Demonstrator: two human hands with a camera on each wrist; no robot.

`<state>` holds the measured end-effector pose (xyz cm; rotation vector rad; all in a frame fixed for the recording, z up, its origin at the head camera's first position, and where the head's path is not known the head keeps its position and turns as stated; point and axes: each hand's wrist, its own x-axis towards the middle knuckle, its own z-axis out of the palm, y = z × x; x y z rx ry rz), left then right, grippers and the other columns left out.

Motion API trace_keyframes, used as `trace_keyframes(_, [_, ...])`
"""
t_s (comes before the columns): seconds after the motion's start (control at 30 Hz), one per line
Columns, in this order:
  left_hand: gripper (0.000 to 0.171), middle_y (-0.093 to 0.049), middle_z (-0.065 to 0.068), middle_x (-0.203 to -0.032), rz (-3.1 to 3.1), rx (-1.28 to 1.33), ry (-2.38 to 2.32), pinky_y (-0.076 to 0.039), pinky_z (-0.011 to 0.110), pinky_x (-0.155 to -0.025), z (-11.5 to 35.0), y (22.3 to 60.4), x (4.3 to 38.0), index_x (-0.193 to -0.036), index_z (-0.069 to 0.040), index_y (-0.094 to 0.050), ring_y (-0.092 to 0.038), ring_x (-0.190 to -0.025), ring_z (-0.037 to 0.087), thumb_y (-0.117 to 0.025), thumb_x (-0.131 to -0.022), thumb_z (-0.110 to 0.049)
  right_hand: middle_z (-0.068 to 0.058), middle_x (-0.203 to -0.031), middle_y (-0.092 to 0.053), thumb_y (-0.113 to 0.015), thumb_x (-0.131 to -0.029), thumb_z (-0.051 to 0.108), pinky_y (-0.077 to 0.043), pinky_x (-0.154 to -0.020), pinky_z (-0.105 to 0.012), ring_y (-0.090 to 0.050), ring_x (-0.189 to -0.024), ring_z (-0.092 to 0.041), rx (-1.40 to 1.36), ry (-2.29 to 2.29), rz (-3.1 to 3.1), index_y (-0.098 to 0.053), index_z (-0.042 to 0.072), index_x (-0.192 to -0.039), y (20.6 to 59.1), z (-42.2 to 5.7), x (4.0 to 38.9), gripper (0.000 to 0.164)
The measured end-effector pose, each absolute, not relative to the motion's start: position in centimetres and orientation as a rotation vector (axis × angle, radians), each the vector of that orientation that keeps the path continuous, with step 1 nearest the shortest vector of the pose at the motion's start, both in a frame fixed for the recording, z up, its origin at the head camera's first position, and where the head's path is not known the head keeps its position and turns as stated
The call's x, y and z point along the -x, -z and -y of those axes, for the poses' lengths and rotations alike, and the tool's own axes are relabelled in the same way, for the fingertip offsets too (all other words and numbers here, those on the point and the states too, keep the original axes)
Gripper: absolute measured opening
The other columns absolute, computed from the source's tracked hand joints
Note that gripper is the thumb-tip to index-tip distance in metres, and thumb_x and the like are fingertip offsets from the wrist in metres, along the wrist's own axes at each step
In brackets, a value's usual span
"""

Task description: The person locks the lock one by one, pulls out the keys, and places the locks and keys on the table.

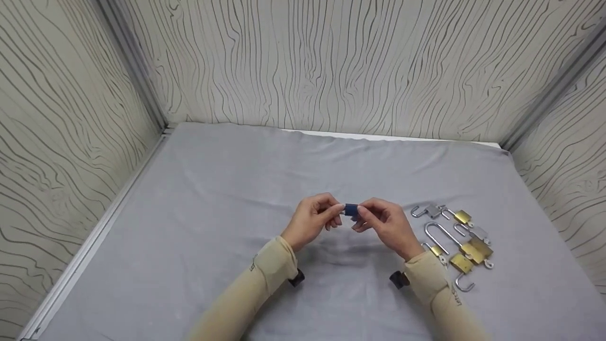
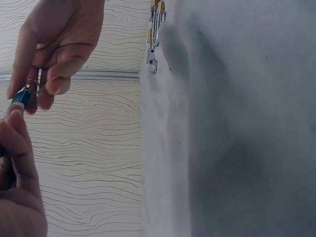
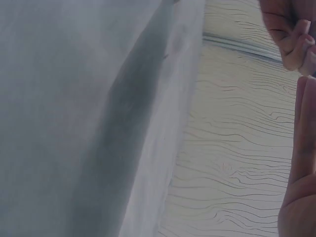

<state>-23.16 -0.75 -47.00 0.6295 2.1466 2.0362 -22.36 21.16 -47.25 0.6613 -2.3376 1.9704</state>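
Observation:
A small blue padlock [image 1: 351, 210] is held between both hands above the grey cloth. My left hand [image 1: 310, 219] pinches its left end, where a bit of silvery metal shows beside the thumb. My right hand [image 1: 387, 225] pinches the right end with thumb and curled fingers. In the left wrist view the blue body [image 2: 20, 98] sits between the two sets of fingertips, and a thin metal ring [image 2: 32, 87] hangs by the right fingers. The fingers hide most of the padlock. In the right wrist view only parts of both hands show.
Right of my right forearm lie several padlocks with raised shackles: brass ones such as a long-shackle padlock [image 1: 473, 251], and a silver padlock [image 1: 432, 211]. Some have small keys on them. Grey cloth [image 1: 227, 189] covers the table, with patterned walls [image 1: 307, 61] around it.

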Motion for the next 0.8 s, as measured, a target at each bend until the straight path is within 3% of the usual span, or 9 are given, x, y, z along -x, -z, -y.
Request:
trace_keyframes(0.2, [0.021,-0.070,0.003,-0.072,-2.163,-0.637,-2.020,-0.051,0.022,-0.058,1.1,47.1,23.2,-0.092,-0.007,-0.071,-0.062,-0.074,0.050,-0.066,-0.103,-0.024,-0.018,-0.077,-0.070,-0.059,-0.106,0.008,-0.063,-0.061,-0.035,-0.072,-0.063,-0.019,-0.725,-1.792,2.378,-0.069,-0.003,-0.093,47.6,-21.0,22.1,0.020])
trace_keyframes(0.27, [0.021,-0.070,0.004,-0.072,-2.171,-0.639,-2.009,-0.052,0.022,-0.058,1.2,47.2,23.3,-0.092,-0.007,-0.070,-0.063,-0.073,0.048,-0.066,-0.103,-0.025,-0.016,-0.075,-0.070,-0.058,-0.106,0.007,-0.062,-0.059,-0.034,-0.071,-0.061,-0.021,-0.757,-1.732,2.371,-0.070,0.002,-0.091,47.7,-20.9,22.1,0.019])
trace_keyframes(0.5, [0.024,-0.069,0.007,-0.071,-2.205,-0.624,-1.967,-0.050,0.020,-0.057,1.1,47.4,23.3,-0.091,0.000,-0.068,-0.061,-0.063,0.013,-0.067,-0.102,-0.022,-0.011,-0.072,-0.071,-0.060,-0.104,0.004,-0.061,-0.056,-0.031,-0.071,-0.058,-0.023,-0.785,-1.600,2.385,-0.072,0.008,-0.089,47.7,-21.2,22.2,0.019])
trace_keyframes(0.67, [0.025,-0.068,0.004,-0.071,-2.204,-0.628,-1.929,-0.050,0.021,-0.057,0.8,47.1,23.0,-0.092,0.000,-0.066,-0.060,-0.064,0.012,-0.066,-0.103,-0.022,-0.011,-0.073,-0.072,-0.061,-0.104,0.007,-0.062,-0.058,-0.033,-0.073,-0.061,-0.023,-0.779,-1.649,2.411,-0.072,0.004,-0.090,47.5,-22.1,22.3,0.018])
trace_keyframes(0.8, [0.024,-0.067,0.004,-0.072,-2.223,-0.597,-1.927,-0.050,0.022,-0.058,1.4,46.8,23.0,-0.093,0.000,-0.066,-0.061,-0.065,0.015,-0.066,-0.103,-0.022,-0.019,-0.078,-0.071,-0.059,-0.105,0.006,-0.064,-0.063,-0.037,-0.075,-0.066,-0.023,-0.686,-1.771,2.393,-0.069,-0.008,-0.093,47.5,-23.2,22.5,0.021])
